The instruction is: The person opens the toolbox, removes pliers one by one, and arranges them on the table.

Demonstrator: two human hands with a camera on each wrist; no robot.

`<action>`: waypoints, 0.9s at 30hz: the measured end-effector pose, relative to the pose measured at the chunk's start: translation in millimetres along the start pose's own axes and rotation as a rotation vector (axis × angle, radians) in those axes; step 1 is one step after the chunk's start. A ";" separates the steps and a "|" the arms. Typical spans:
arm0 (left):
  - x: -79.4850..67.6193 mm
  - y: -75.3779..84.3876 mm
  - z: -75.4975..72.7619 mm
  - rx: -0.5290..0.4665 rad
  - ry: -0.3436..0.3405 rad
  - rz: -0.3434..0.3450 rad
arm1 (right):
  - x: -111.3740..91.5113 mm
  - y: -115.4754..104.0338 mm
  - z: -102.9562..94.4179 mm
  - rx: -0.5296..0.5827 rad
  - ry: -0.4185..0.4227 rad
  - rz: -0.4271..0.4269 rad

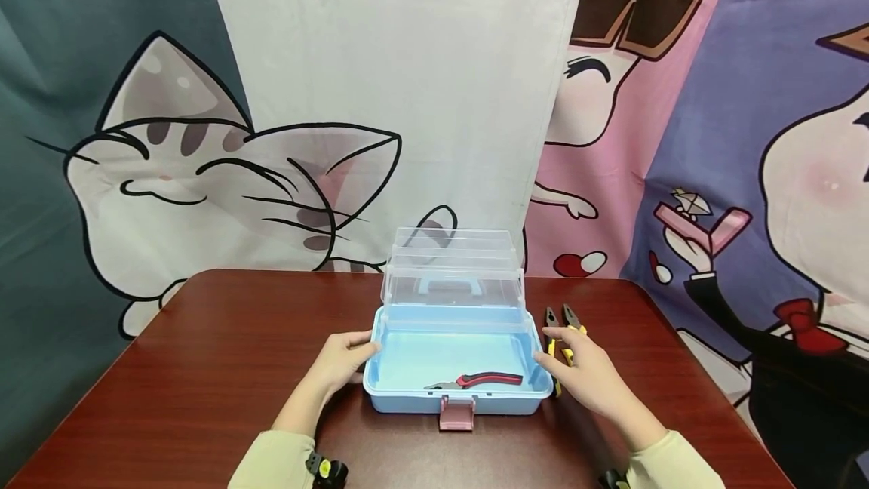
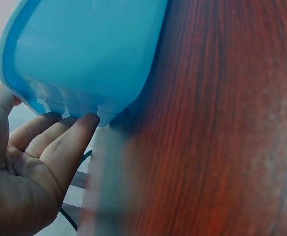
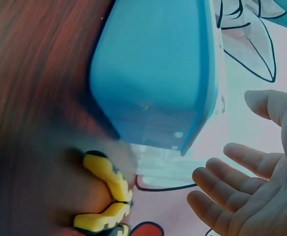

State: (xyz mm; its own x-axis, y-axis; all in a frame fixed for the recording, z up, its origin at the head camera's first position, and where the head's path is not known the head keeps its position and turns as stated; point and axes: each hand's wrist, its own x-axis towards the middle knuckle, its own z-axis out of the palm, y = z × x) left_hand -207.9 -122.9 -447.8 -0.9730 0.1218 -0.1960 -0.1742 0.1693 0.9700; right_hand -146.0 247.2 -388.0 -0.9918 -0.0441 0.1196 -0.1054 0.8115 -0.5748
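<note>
A light blue toolbox (image 1: 400, 403) stands on the table, its clear lid (image 1: 448, 255) raised at the back and its pink latch (image 1: 457, 414) hanging down in front. Inside, near the front wall, lies a pair of pliers (image 1: 490, 379) with red and black handles. My left hand (image 1: 337, 362) holds the box's left side, thumb at the rim (image 2: 3, 69) and fingertips against the outer wall. Beside the right side is my right hand (image 1: 587, 372), its fingers relaxed and apart from the box in the right wrist view, holding nothing.
Two pairs of pliers with yellow and black handles (image 3: 106, 169) lie right of the toolbox, partly behind my right hand in the head view. The dark red wooden table (image 1: 258, 353) ends at a cartoon-printed curtain (image 1: 468, 81) behind.
</note>
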 end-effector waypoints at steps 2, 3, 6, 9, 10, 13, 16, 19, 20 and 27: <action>-0.7 0.2 -0.6 -0.003 -0.002 0.004 | 0.1 -3.2 0.2 0.006 0.009 -0.019; -1.2 0.3 -0.8 -0.003 -0.003 0.006 | 0.5 -4.7 0.2 0.009 0.014 -0.030; -1.3 0.4 -0.9 -0.002 -0.004 0.015 | 2.4 -8.6 0.7 0.004 0.035 -0.069; -1.0 1.0 0.1 -0.002 0.001 0.013 | 4.2 -13.1 1.6 -0.013 0.050 -0.115; -0.5 0.6 0.4 -0.002 0.004 0.011 | 4.8 -14.6 2.1 -0.022 0.052 -0.131; -0.3 0.2 1.0 -0.005 0.012 0.005 | 6.4 -19.3 3.8 -0.020 0.028 -0.171; -0.2 -1.0 0.8 -0.013 0.020 0.007 | 8.7 -23.9 5.2 0.001 -0.032 -0.200; -1.0 -1.0 1.8 -0.019 0.031 0.009 | 11.7 -26.2 7.5 0.024 -0.097 -0.222; -0.8 -1.1 2.4 -0.021 0.032 0.010 | 12.9 -26.5 8.3 0.027 -0.113 -0.231; 0.0 -2.2 4.1 -0.013 0.039 -0.003 | 20.6 -26.6 17.6 0.031 -0.182 -0.317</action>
State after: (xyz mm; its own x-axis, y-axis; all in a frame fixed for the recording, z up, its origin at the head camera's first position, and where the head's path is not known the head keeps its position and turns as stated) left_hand -206.9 -119.2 -450.5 -0.9777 0.0828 -0.1931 -0.1786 0.1564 0.9714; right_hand -164.9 214.5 -384.4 -0.9060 -0.3955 0.1509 -0.4085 0.7232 -0.5569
